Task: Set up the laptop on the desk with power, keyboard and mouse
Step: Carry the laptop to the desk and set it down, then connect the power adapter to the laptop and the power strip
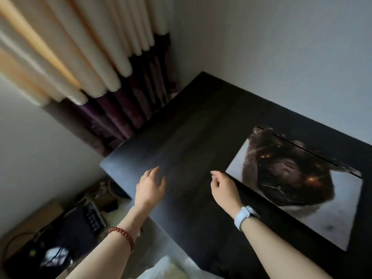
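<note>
Head view: both hands, left hand (150, 186) and right hand (223, 187), hover empty with relaxed grip over the bare desk (181, 127) beside the printed mat (298, 184), likely gauging laptop space

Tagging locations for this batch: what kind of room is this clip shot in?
Likely a home bedroom or study corner. A dark desk stands against a plain wall, two-tone curtains hang beside it, and a printed mouse mat lies on the desk. Both hands hover empty.
</note>
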A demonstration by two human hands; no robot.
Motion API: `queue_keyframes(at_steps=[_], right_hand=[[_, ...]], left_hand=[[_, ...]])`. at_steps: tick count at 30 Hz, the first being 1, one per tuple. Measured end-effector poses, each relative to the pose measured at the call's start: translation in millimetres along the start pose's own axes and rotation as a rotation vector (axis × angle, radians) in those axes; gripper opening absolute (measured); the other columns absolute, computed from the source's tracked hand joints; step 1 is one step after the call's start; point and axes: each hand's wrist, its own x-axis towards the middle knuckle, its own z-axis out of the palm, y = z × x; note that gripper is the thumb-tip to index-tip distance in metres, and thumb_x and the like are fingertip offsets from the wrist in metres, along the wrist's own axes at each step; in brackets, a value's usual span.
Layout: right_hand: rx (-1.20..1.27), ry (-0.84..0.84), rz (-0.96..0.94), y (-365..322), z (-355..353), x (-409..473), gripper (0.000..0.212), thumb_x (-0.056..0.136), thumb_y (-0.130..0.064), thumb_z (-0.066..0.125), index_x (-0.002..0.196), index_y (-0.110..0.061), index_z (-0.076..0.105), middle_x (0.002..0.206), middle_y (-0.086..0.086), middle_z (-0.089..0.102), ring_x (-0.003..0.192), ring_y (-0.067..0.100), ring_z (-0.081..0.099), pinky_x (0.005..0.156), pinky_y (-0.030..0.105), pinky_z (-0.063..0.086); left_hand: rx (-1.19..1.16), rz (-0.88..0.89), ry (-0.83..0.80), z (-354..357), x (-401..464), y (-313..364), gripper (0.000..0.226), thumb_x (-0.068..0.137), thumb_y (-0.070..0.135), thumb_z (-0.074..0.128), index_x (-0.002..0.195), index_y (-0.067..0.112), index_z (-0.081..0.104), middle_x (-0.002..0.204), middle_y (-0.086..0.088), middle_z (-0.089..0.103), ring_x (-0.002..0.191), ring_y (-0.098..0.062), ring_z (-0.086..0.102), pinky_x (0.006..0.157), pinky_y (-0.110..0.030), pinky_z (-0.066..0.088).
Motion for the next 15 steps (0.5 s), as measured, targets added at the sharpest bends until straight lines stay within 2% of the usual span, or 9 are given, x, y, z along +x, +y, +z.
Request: queue_keyframes(at_steps=[4, 7, 12, 15], right_hand=[[-0.048, -0.182, -0.119, -67, 79, -20, 0.031, 0.093, -0.012, 0.042, 0.120, -0.011, 0.058, 0.120, 0.009, 0.063, 0.113, 0.025, 0.056, 0.093, 0.031, 0.043], [-0.077, -0.300, -0.166, -112, 147, -46, 0.029, 0.092, -0.012, 0.043, 0.115, -0.012, 0.061, 0.112, 0.010, 0.068, 0.106, 0.028, 0.059, 0.087, 0.031, 0.044], [-0.138, -0.587, -0.235, -173, 262, -98, 0.030, 0.094, -0.016, 0.039, 0.116, -0.016, 0.059, 0.110, 0.005, 0.067, 0.079, 0.015, 0.055, 0.070, 0.024, 0.040], [-0.221, -0.701, -0.288, -200, 317, -124, 0.030, 0.095, -0.020, 0.038, 0.117, -0.020, 0.058, 0.101, 0.002, 0.067, 0.072, 0.012, 0.056, 0.062, 0.024, 0.042]], left_hand=[[-0.097, -0.185, 0.136, -53, -44, -101, 0.036, 0.089, 0.021, 0.052, 0.124, 0.011, 0.055, 0.126, -0.011, 0.056, 0.116, -0.026, 0.052, 0.096, -0.035, 0.040], [-0.153, -0.325, 0.166, -81, -88, -185, 0.033, 0.090, 0.021, 0.050, 0.121, 0.012, 0.058, 0.123, -0.008, 0.059, 0.115, -0.023, 0.053, 0.095, -0.032, 0.041], [-0.240, -0.590, 0.196, -123, -161, -315, 0.031, 0.093, 0.020, 0.047, 0.120, 0.013, 0.058, 0.122, -0.006, 0.062, 0.111, -0.021, 0.056, 0.090, -0.028, 0.043], [-0.298, -0.744, 0.242, -140, -199, -370, 0.031, 0.091, 0.018, 0.047, 0.118, 0.013, 0.059, 0.119, -0.007, 0.063, 0.111, -0.023, 0.057, 0.090, -0.029, 0.042]])
